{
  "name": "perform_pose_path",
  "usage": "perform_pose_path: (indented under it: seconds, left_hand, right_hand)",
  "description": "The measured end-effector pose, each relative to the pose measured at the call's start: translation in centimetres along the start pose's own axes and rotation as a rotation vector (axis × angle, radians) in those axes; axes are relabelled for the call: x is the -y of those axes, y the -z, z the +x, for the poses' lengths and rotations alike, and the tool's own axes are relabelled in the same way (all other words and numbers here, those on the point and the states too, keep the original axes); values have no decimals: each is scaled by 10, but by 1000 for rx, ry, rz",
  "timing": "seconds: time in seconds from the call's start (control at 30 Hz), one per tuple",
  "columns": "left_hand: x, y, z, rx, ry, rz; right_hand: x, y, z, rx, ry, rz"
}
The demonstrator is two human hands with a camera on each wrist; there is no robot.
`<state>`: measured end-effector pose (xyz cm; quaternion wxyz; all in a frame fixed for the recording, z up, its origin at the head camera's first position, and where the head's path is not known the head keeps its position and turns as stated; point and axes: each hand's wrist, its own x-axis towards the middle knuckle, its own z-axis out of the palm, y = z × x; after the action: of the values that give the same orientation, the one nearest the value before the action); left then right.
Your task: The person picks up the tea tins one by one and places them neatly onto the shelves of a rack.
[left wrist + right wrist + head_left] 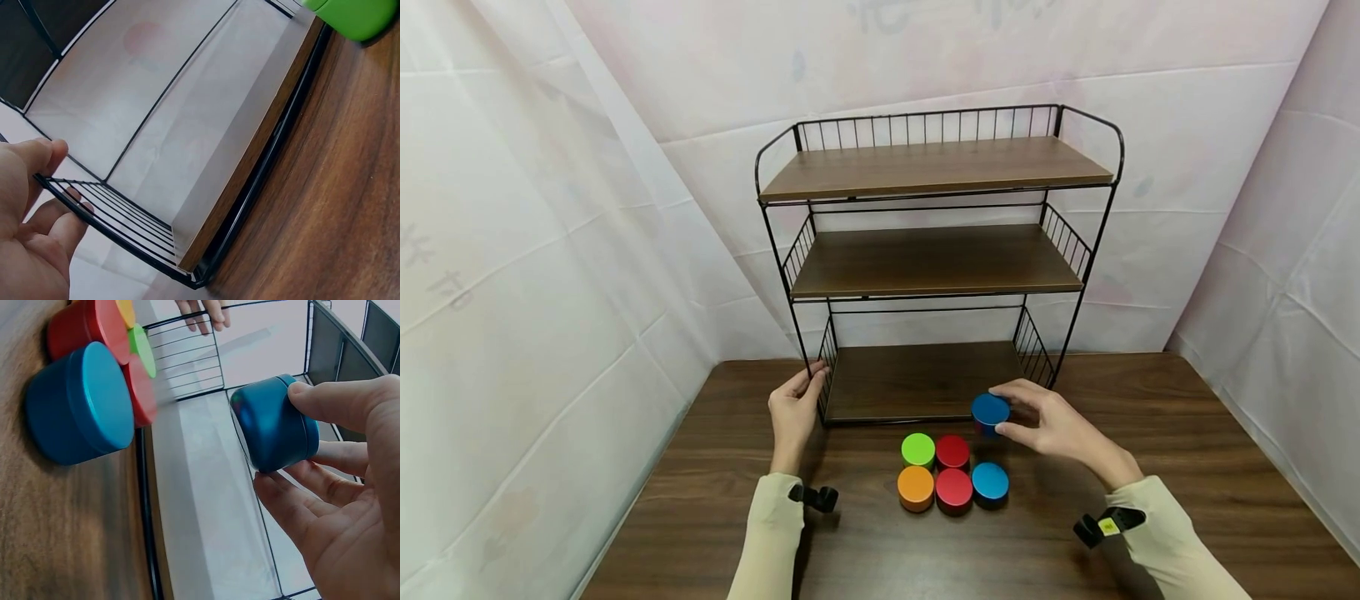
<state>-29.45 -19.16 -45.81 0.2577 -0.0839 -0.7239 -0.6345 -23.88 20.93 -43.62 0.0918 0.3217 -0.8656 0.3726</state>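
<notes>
My right hand holds a round blue tin between thumb and fingers, just in front of the bottom shelf's right part. In the right wrist view that tin is lidded, tilted and raised off the table. With thumb and fingers on either side of it, my left hand grips the wire side rail of a black-framed shelf rack at lower left. In front of the rack stand a green tin, an orange tin, two red tins and another blue tin.
The rack has three brown wooden boards: top shelf, middle shelf and bottom shelf. It stands on a brown wooden table. White cloth hangs behind and along both sides.
</notes>
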Motion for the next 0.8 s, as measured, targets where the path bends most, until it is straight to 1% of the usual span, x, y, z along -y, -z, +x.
perform_pose_path:
  seconds: [0.13, 0.33, 0.57, 0.63, 0.8]
  left_hand:
    - [-1, 0, 0, -11, -2, 8]
    - [-1, -1, -1, -49, -17, 92]
    - [-1, 0, 1, -69, -50, 96]
    - [0, 1, 0, -75, -55, 127]
    - [0, 0, -1, -78, -42, 170]
  right_hand:
    - [6, 5, 3, -1, 8, -5]
    - [16, 18, 9, -20, 22, -14]
    - [30, 31, 17, -45, 51, -38]
    - [33, 35, 19, -54, 57, -47]
    - [41, 45, 24, -65, 39, -47]
